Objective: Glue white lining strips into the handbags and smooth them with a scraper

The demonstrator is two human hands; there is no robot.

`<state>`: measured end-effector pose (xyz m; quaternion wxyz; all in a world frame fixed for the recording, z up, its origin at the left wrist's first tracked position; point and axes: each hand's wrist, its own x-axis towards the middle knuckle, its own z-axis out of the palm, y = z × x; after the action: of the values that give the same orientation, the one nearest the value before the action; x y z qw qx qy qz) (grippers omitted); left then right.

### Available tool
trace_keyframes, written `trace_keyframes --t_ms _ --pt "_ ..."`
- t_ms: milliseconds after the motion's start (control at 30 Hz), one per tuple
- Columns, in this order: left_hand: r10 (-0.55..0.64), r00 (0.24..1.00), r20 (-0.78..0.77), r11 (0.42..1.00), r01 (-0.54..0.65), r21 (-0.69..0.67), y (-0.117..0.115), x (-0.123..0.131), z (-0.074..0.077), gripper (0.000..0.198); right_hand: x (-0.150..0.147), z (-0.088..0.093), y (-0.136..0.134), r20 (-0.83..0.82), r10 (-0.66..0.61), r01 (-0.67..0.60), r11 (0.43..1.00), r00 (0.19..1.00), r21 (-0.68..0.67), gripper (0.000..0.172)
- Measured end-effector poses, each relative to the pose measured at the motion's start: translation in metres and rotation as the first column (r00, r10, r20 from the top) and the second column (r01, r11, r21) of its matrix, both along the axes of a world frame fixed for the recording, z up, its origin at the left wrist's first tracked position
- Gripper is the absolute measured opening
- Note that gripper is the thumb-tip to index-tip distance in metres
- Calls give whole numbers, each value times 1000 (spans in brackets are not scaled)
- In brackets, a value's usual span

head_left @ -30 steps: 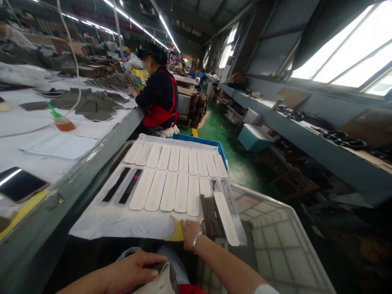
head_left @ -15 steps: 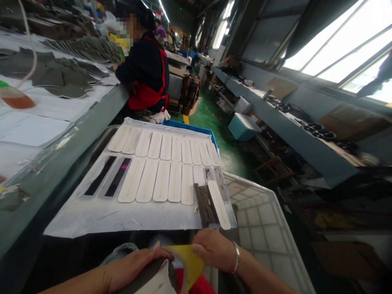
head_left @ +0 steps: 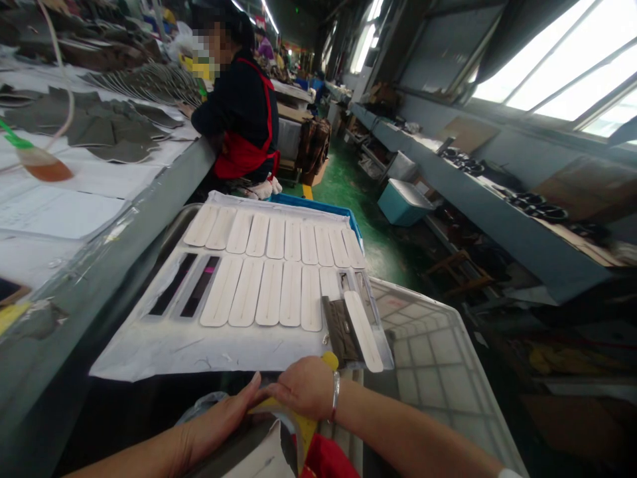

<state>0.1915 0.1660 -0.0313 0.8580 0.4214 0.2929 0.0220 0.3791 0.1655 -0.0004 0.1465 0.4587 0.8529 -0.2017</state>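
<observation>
My left hand (head_left: 226,415) lies along the far edge of a dark grey piece with a pale underside (head_left: 261,458), low in the view. Beside it, my right hand (head_left: 306,392), with a bracelet at the wrist, is closed on a yellow piece (head_left: 304,428) that curves round the grey piece; a round yellow end shows above the hand. Ahead is a white-covered board (head_left: 189,352) with two rows of pale rounded strips (head_left: 269,292). A dark grey piece with a zipper (head_left: 343,332) and a loose pale strip (head_left: 363,332) lie at its right.
At the left is a long table (head_left: 144,212) with grey cut pieces (head_left: 109,126) and a glue bottle (head_left: 44,162). A person in a red apron (head_left: 243,156) sits beyond the board. A white crate (head_left: 438,358) stands right, and a teal box (head_left: 403,202) farther off.
My right hand has moved left along the grey piece's edge, close to my left hand. The yellow piece now shows less, mostly under my hands. The view has shifted slightly.
</observation>
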Motion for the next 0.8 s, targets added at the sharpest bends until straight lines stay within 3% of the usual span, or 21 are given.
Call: trace_keyframes --t_ms 133,200,500,667,800 --pt "-107 984 -145 953 143 268 10 -4 20 54 -4 0 0 -9 67 -68 995 998 -67 65" --pt "-143 976 -166 927 191 321 11 -6 23 54 -4 1 -1 -15 62 -63 995 998 -79 62" --pt "-134 971 -199 896 205 395 1 -13 -7 53 -2 1 -12 -32 -60 57 995 998 -79 62" --pt "-123 961 -249 875 223 430 2 -14 -11 53 -8 2 3 -39 31 -35 995 999 -90 61" --pt "-97 958 -269 901 200 385 2 -16 -12 54 -15 1 15 -51 117 -122 987 992 -101 59"
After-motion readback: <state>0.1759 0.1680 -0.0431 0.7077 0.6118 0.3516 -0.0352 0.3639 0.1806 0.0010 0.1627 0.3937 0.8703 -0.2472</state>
